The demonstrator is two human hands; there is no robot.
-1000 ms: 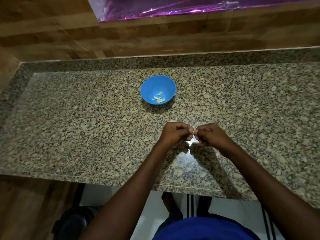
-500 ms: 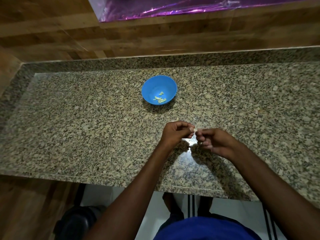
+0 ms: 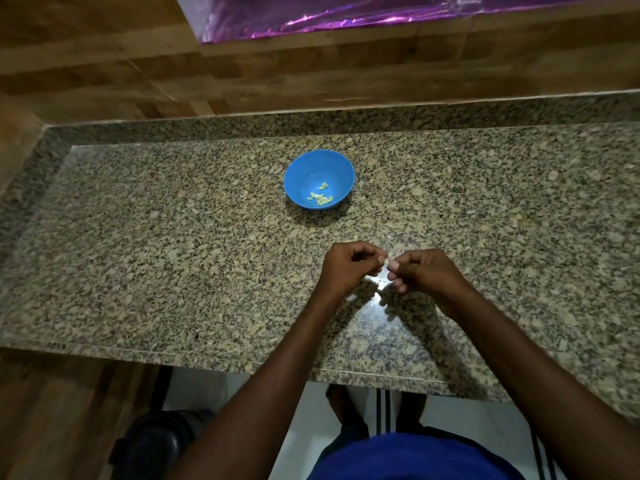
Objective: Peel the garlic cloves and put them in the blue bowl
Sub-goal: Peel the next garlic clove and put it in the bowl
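A blue bowl (image 3: pixel 319 166) stands on the granite counter (image 3: pixel 173 254) and holds several pale peeled garlic cloves (image 3: pixel 321 198). In front of it my left hand (image 3: pixel 349 265) and my right hand (image 3: pixel 422 271) meet fingertip to fingertip just above the counter. Between their fingertips they pinch a small pale garlic clove (image 3: pixel 388 262), mostly hidden by the fingers. All fingers of both hands are curled.
A raised granite lip and a wooden wall run along the counter's back, with a purple shiny surface (image 3: pixel 346 12) above. The counter's front edge lies near my forearms. A dark round object (image 3: pixel 156 445) sits on the floor below at the left.
My right hand drew slightly away and lower half a second ago, then came back level with my left hand. Both hands stay over the same spot.
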